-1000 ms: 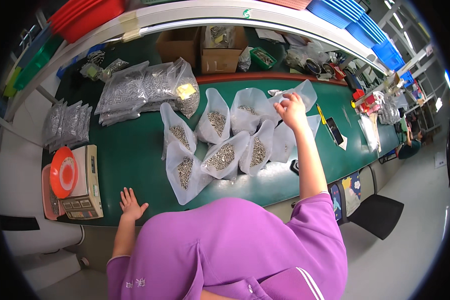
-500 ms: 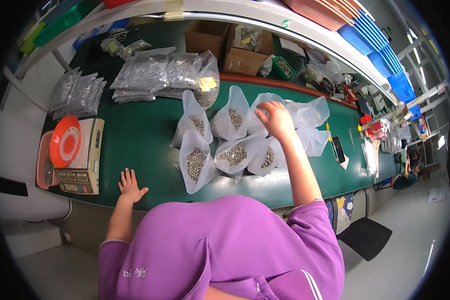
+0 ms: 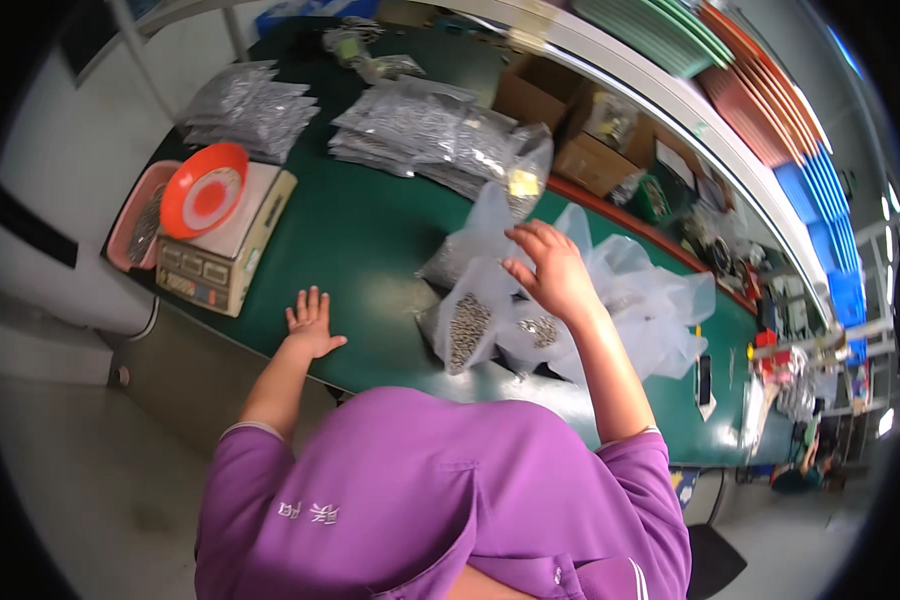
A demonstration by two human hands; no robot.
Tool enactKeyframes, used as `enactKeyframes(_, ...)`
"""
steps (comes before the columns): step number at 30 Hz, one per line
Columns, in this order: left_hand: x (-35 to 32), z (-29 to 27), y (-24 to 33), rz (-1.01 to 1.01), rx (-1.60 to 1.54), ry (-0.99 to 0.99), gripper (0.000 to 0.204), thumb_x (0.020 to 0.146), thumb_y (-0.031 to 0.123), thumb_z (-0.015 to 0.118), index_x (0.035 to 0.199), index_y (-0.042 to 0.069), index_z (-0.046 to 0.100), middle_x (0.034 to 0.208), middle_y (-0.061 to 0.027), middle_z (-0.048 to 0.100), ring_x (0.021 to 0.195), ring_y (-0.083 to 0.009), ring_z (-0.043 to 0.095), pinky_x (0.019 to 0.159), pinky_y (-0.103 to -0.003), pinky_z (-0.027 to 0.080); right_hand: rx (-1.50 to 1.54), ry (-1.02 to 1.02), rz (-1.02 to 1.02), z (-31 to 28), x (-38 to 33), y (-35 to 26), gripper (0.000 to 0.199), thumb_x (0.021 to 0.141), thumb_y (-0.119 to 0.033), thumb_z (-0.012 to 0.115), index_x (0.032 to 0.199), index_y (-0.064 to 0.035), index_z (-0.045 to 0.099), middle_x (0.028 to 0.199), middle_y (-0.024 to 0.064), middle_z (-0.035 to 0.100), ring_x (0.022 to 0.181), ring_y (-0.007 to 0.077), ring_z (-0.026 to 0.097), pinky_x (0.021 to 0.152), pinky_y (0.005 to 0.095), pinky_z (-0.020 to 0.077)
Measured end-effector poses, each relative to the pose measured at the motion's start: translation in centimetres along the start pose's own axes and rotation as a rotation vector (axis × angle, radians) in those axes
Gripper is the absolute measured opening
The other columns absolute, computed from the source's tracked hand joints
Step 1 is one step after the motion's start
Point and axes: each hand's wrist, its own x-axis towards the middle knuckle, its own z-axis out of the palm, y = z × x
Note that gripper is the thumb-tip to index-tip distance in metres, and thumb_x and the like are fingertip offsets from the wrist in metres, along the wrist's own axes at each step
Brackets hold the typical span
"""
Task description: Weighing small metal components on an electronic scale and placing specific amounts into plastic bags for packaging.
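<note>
My left hand (image 3: 313, 325) rests near the front edge of the green table, palm down with fingers spread, holding nothing. Over the back of a group of open clear plastic bags hovers my right hand (image 3: 553, 270); its fingers are curved and apart, with nothing visible between them. Small metal pin-like parts (image 3: 468, 328) fill the front-left bag. Beside it another bag (image 3: 515, 345) shows similar parts. A back-left bag (image 3: 453, 262) stands close to my right fingertips, its contents partly hidden. Farther right, more bags (image 3: 670, 325) crowd together behind my forearm.
A scale (image 3: 215, 270) carrying an orange-red dish (image 3: 206, 190) stands at the left beside a pink tray (image 3: 120, 235). Stacked filled bags (image 3: 410, 125) lie at the back, near cardboard boxes (image 3: 590, 160). A phone (image 3: 705, 378) lies to the right. Overhead runs a white shelf beam (image 3: 660, 115).
The view has turned, so the table appears tilted and shifted to the right. My right hand has moved left across the back bags. My left hand stays spread on the table.
</note>
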Motion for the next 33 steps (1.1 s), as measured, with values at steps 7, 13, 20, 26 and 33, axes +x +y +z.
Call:
enactKeyframes(7, 0.0, 0.4, -0.3, -0.009, -0.03, 0.017, 0.102, 0.071, 0.058, 0.058, 0.141, 0.01, 0.002, 0.147, -0.0119, -0.009, 0.135, -0.0334, -0.01, 0.104, -0.057, 0.003, -0.052, -0.479, 0.267, 1.5, -0.5, -2.8, 0.049, 0.086, -0.048, 0.043, 0.075, -0.0051, 0.064, 0.076, 0.0165, 0.062, 0.078, 0.0354, 0.059, 0.072, 0.044, 0.0448)
enactKeyframes(13, -0.1, 0.6, -0.4, 0.01, -0.075, 0.024, 0.1, 0.072, 0.058, 0.057, 0.142, 0.011, 0.003, 0.147, -0.0113, -0.009, 0.134, -0.0347, -0.01, 0.103, -0.059, 0.002, 0.028, -0.171, 0.322, -2.1, -1.0, -6.7, 0.026, 0.084, -0.029, 0.053, 0.089, -0.0075, 0.065, 0.081, 0.0145, 0.063, 0.08, 0.0314, 0.059, 0.072, 0.039, 0.0458)
enactKeyframes(20, 0.1, 0.7, -1.4, 0.086, -0.165, 0.06, 0.099, 0.067, 0.049, 0.065, 0.141, 0.012, 0.012, 0.147, -0.0126, -0.003, 0.135, -0.0353, -0.005, 0.102, -0.061, 0.004, 0.577, -0.06, 0.248, -1.6, -4.0, -15.6, 0.019, 0.081, -0.007, 0.059, 0.098, -0.0034, 0.063, 0.081, 0.0108, 0.065, 0.079, 0.0216, 0.062, 0.073, 0.0301, 0.0464)
enactKeyframes(26, -3.9, 5.2, -7.9, 0.486, -0.696, 0.412, 0.042, 0.078, 0.023, 0.057, 0.117, 0.007, 0.052, 0.132, -0.0158, 0.038, 0.122, -0.0332, 0.034, 0.101, -0.041, 0.03, 1.111, -0.395, 0.495, 5.1, -3.9, -25.2, 0.02, 0.088, -0.011, 0.054, 0.103, 0.0005, 0.059, 0.084, 0.0068, 0.063, 0.085, 0.0136, 0.057, 0.079, 0.0263, 0.0433)
enactKeyframes(33, -14.3, 16.7, -25.0, 0.292, -1.323, 0.389, 0.027, 0.081, 0.011, 0.058, 0.107, 0.004, 0.056, 0.113, -0.0124, 0.051, 0.097, -0.021, 0.055, 0.084, -0.031, 0.045, 1.195, -0.71, 0.448, 14.6, 2.4, -37.9, 0.03, 0.088, -0.014, 0.055, 0.115, -0.0007, 0.053, 0.102, 0.0075, 0.059, 0.097, 0.0146, 0.054, 0.087, 0.0259, 0.0424)
